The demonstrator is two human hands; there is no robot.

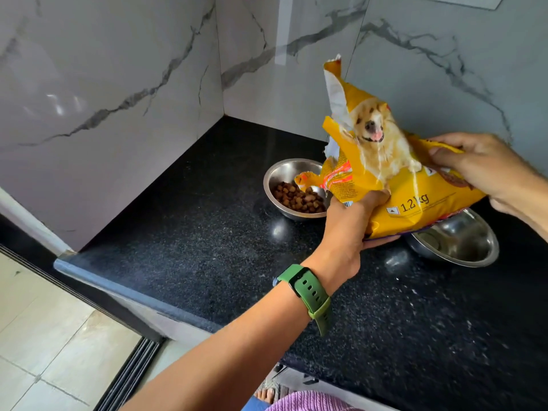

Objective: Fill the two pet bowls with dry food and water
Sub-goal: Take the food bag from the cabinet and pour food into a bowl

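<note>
A yellow dry-food bag with a dog picture is tilted over the black counter, its torn mouth down at the left steel bowl. That bowl holds brown kibble. My left hand grips the bag from below near its middle, a green watch on the wrist. My right hand grips the bag's bottom end, raised to the right. A second steel bowl sits to the right, partly under the bag, with nothing visible inside.
The black speckled counter runs into a corner of marble-pattern walls. Its front edge drops to a tiled floor at lower left. Bare toes and a purple cloth show at the bottom.
</note>
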